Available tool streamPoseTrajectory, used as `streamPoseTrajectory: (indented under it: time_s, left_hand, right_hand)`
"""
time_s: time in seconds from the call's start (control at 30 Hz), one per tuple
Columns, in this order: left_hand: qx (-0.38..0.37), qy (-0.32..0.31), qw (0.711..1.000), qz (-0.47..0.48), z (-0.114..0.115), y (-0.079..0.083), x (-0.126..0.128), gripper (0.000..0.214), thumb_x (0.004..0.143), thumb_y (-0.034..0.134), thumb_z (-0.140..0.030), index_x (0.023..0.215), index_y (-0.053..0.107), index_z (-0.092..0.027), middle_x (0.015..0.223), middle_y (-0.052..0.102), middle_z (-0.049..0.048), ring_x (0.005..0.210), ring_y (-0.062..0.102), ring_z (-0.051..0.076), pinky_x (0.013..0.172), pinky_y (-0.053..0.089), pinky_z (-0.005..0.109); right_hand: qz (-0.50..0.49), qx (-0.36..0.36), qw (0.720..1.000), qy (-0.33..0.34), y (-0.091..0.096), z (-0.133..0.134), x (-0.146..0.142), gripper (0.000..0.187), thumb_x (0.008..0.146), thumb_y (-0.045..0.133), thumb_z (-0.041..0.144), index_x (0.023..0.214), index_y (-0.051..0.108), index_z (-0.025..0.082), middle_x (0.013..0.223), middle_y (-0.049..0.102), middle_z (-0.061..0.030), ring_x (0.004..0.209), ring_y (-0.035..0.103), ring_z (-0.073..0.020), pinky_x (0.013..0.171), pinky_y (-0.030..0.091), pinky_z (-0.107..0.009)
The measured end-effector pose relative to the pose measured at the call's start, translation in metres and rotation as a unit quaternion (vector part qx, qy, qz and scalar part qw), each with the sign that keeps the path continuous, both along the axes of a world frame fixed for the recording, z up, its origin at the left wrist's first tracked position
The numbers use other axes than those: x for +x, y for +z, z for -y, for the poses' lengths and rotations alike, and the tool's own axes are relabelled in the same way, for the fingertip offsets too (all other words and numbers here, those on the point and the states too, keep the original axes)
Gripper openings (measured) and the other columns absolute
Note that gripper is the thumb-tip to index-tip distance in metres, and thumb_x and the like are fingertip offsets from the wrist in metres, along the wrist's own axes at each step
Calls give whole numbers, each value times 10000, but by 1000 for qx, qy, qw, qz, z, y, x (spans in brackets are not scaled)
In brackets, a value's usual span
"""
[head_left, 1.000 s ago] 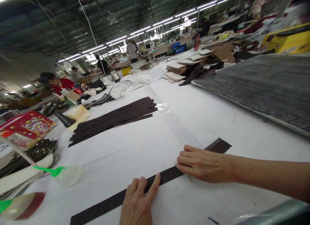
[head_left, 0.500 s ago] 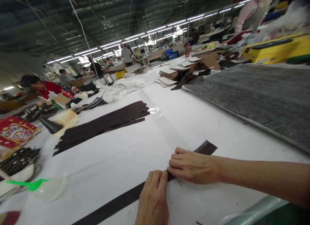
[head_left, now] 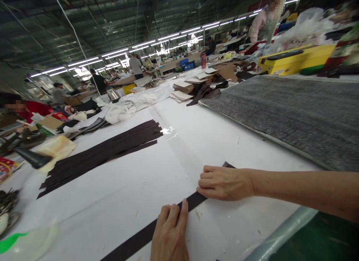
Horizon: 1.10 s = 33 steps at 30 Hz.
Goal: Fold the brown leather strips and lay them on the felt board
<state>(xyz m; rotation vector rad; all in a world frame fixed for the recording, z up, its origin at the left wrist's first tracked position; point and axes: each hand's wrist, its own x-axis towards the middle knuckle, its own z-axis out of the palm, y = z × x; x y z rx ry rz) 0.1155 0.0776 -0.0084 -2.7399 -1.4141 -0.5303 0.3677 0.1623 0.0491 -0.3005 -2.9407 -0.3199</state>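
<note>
A long dark brown strip, perhaps leather, lies diagonally across the white tabletop. My left hand is on its middle stretch, fingers bent and tips gripping the strip. Farther up, my right hand curls over the strip near its far end, and only a small corner of that end shows beyond the knuckles. A short length of strip is visible between the two hands. Both thumbs are hidden. To the left lies a pile of similar dark strips, roughly lined up side by side.
A grey textured board covers the table's right side, with a yellow box behind it. Stacked cards, plastic wrap and a metal jug stand farther back. A green-and-clear item is at lower left. Co-workers are in the background.
My hands have moved farther apart along the strip, baring more of it between them. The right hand now covers more of the far end. The whole view has swung rightward.
</note>
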Motion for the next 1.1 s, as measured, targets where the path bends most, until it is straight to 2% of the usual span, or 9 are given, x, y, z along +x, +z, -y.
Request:
streamPoseTrajectory:
  time_s: [0.23,0.47,0.53,0.67,0.8,0.87,0.97,1.1]
  left_hand:
    - [22,20,997,-72,-1,9,9,763,729,466,67,1409,412,-276,979,513,50,849,458,212,782,469,347]
    - [20,30,995,-94,-5,15,14,725,719,490,37,1357,481,-307,984,529,53,863,470,227,733,432,337]
    - [6,27,997,-75,-7,15,16,678,721,471,41,1311,526,-289,989,545,53,872,493,218,737,434,328]
    - [-6,-14,999,-43,-12,15,24,598,700,432,57,1231,565,-181,1148,568,88,986,517,222,824,443,335]
    - [-40,-29,996,-73,-17,21,32,511,696,424,72,1106,610,-170,1014,607,56,906,539,211,806,442,326]
    - [-40,-24,995,-89,-18,25,37,537,705,435,72,1154,593,-177,981,607,42,887,536,207,792,438,322]
    - [-16,-25,994,-108,-20,31,44,667,727,431,71,1340,470,-189,1012,603,43,888,531,205,774,430,322]
    - [-2,-26,990,-140,-23,35,52,723,727,428,80,1367,457,-255,1016,599,30,859,535,202,730,418,323]
  right_hand:
    - [5,4,1000,-12,1,-2,23,208,981,388,82,937,588,119,807,538,-46,740,458,-170,725,345,-327]
    - [14,3,1000,-28,0,1,42,208,986,375,89,1019,580,103,829,552,-55,750,458,-174,722,349,-339]
    - [17,5,999,-37,1,1,47,215,987,367,86,1017,578,111,830,554,-57,752,463,-173,727,353,-336]
    - [7,13,999,-45,3,3,56,196,982,387,89,1040,573,106,821,556,-57,748,480,-172,728,366,-335]
    - [11,22,998,-57,2,4,65,209,973,392,81,1100,557,81,830,563,-65,754,492,-177,739,373,-340]
    - [10,22,998,-61,2,4,69,219,973,385,78,1112,553,81,830,562,-67,758,493,-178,743,374,-340]
    - [9,19,997,-71,1,5,73,221,979,375,85,1102,559,95,823,556,-65,759,488,-178,760,369,-338]
    - [24,3,996,-91,1,6,79,228,986,357,94,1052,574,113,811,546,-58,753,475,-180,770,359,-338]
